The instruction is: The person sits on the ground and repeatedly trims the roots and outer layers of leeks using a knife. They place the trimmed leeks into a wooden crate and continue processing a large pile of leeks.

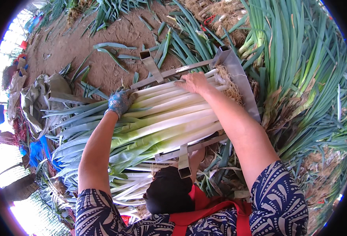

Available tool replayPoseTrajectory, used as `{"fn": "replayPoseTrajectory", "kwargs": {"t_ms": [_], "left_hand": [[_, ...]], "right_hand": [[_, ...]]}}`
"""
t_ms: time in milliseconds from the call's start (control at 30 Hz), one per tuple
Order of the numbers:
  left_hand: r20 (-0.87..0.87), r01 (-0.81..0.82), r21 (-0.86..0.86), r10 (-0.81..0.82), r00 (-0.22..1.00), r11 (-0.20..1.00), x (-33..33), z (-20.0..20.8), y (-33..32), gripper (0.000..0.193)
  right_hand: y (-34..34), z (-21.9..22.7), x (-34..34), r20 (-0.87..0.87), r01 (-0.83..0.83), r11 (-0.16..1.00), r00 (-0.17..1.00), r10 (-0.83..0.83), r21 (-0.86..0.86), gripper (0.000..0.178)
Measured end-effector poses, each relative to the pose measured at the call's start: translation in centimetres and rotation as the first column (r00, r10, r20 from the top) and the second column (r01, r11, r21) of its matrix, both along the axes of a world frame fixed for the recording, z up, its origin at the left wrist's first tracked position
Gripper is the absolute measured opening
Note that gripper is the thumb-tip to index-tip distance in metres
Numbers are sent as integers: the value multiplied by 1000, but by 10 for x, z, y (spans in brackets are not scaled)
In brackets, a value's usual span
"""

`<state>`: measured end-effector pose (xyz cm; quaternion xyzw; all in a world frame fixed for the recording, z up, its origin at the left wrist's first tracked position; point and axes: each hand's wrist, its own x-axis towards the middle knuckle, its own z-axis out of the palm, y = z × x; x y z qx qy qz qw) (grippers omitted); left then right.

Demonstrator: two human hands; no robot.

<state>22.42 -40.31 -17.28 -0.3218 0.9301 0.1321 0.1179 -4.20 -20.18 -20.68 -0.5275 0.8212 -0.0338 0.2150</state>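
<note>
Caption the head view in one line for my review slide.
A gloved left hand and a bare right hand touch leek-like stalks lying in a metal frame.

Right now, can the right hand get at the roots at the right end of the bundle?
Probably yes: the right hand rests on the white stalks just left of the roots. Nothing seems to block the way; the metal end plate lies beyond them.

Left fingers gloved, right fingers bare, both on white-green stalks; metal frame alongside
</note>
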Motion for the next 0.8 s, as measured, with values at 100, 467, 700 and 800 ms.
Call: {"fn": "replayPoseTrajectory", "kwargs": {"t_ms": [100, 467, 700, 800], "left_hand": [[-112, 109, -243, -140, 984, 964, -3, -3, 2, 41], [-164, -8, -204, -27, 986, 979, -4, -5, -6, 60], [-314, 166, 45, -143, 939, 985, -19, 42, 70, 54], [-437, 364, 71, -299, 848, 929, -4, 62, 134, 55]], "right_hand": [[-2, -7, -1, -17, 24, 1000, 1000, -23, 15, 64], [73, 97, 40, 382, 330, 593, 923, -41, -734, 32], [322, 176, 147, 587, 623, 700, 728, -356, -348, 25], [414, 168, 185, 609, 780, 597, 568, -553, -185, 26]]}}
